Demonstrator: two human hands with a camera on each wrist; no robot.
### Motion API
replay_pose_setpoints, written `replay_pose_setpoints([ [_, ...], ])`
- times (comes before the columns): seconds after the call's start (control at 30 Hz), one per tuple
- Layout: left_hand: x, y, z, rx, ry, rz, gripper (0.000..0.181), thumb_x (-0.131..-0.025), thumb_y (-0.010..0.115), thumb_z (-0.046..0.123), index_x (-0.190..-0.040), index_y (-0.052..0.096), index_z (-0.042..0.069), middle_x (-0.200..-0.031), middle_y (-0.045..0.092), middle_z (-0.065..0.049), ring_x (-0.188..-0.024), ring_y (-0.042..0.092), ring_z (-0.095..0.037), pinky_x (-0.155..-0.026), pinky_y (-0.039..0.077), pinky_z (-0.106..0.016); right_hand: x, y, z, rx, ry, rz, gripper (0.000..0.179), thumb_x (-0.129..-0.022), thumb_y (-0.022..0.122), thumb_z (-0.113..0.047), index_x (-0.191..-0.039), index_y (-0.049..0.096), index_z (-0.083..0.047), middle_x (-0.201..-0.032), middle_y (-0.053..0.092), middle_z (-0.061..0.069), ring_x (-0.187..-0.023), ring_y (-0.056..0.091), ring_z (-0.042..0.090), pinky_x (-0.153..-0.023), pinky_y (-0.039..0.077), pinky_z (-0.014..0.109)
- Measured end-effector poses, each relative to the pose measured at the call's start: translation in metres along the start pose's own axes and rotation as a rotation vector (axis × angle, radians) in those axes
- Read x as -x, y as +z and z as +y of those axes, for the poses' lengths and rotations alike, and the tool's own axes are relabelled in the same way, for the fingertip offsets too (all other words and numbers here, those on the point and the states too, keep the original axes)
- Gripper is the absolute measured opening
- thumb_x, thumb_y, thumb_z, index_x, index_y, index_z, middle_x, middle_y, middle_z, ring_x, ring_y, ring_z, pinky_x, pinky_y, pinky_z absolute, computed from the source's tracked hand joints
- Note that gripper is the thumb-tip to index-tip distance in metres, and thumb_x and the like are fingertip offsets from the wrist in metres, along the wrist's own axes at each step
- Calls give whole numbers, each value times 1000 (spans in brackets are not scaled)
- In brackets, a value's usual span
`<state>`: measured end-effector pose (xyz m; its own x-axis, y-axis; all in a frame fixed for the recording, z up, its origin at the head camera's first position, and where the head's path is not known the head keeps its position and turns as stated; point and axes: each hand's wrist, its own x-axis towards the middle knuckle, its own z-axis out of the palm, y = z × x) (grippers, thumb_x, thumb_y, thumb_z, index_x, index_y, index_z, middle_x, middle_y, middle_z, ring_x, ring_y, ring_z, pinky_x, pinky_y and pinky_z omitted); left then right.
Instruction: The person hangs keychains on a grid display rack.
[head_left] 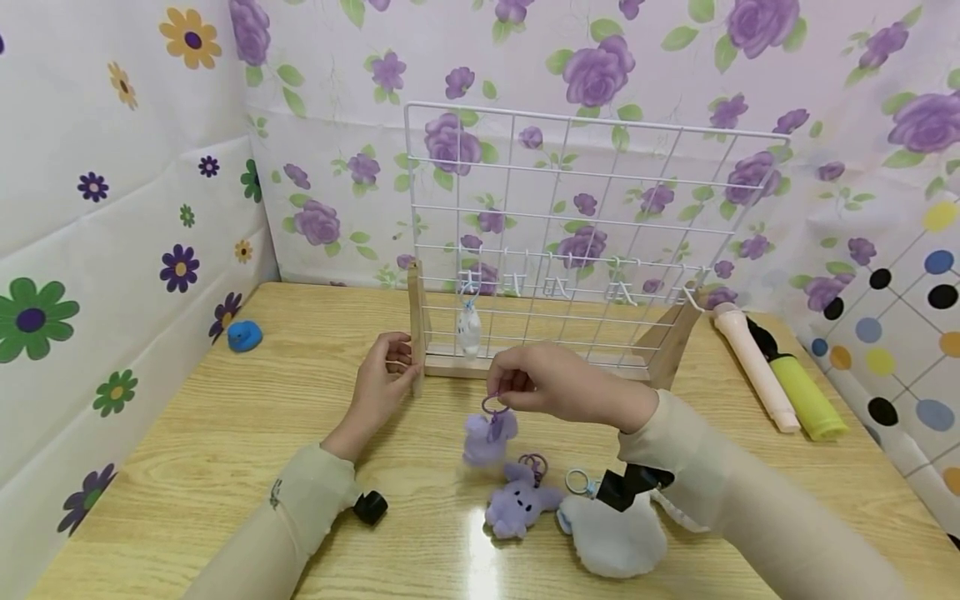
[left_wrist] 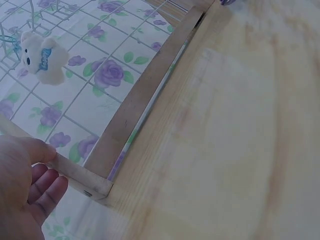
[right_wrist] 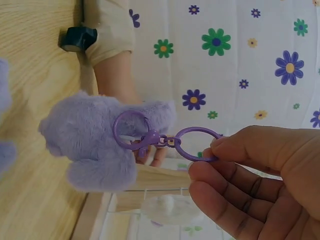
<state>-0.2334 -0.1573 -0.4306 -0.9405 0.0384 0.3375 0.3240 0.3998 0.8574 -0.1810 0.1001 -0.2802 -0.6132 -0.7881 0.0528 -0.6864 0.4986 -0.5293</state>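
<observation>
My right hand [head_left: 558,385] pinches the purple ring [right_wrist: 197,131] of a fluffy purple plush keychain [head_left: 486,440] between thumb and forefinger. The plush dangles from its clasp, in front of a white wire grid rack [head_left: 600,212]. At the rack's left end my left hand [head_left: 381,375] grips the wooden foot [left_wrist: 80,175] with thumb and fingers. A small white plush keychain [head_left: 468,329] hangs from a hook low on the grid's left side. Another purple plush keychain [head_left: 517,504], with a stitched face, lies on the table just below the held one.
Several white hooks [head_left: 555,287] sit along the grid. A larger whitish plush [head_left: 617,537] with a blue ring lies under the right forearm. At right are a pink tube [head_left: 756,367] and a yellow-green one [head_left: 808,398]; a blue toy duck [head_left: 243,335] stands back left.
</observation>
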Motion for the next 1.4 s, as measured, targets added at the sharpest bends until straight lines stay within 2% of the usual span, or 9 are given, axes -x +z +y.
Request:
replay_pose_setpoints([
  [0.2,1,1,-1,0,-2,-4,44,-87,66,-3,-126,47,0,-110,57,-18,-96,59,-28,-80,51,-25,-1,-16,0,44,-1,35,6,-92,63,-9,-91,68,-13,-82,68,-2,-69,58,2,-63,52,21],
  [0.4,-1,1,-3,4,9,0,43,-87,65,-3,-126,47,0,-110,56,-18,-96,58,-28,-79,50,-22,-4,-31,5,69,40,80,6,-91,63,-6,-91,67,-9,-85,69,1,-72,61,6,-66,53,23],
  [0.67,-1,0,-3,-5,17,2,42,-88,65,-2,-125,47,-1,-109,56,-18,-95,58,-28,-80,52,-31,-7,-45,12,96,76,133,6,-91,63,-5,-93,68,-8,-87,71,2,-75,64,9,-69,54,26],
  [1.0,-1,1,-5,-5,25,1,43,-87,66,-2,-126,46,0,-109,56,-18,-96,58,-28,-80,51,-26,-14,-62,18,170,111,228,5,-91,64,-6,-95,67,-8,-89,71,5,-79,67,14,-72,55,30],
  [1.23,-1,1,-3,15,12,-3,43,-87,65,-3,-126,47,0,-110,56,-19,-97,58,-29,-79,51,-24,-21,-69,20,176,146,265,8,-93,62,-6,-98,67,-7,-91,70,6,-83,66,17,-76,55,32],
  [1.4,-1,1,-4,14,10,1,43,-87,65,-3,-126,47,0,-109,56,-19,-97,58,-29,-81,52,-32,-27,-70,21,197,172,263,9,-94,60,-7,-99,67,-7,-93,70,7,-84,65,17,-77,55,33],
])
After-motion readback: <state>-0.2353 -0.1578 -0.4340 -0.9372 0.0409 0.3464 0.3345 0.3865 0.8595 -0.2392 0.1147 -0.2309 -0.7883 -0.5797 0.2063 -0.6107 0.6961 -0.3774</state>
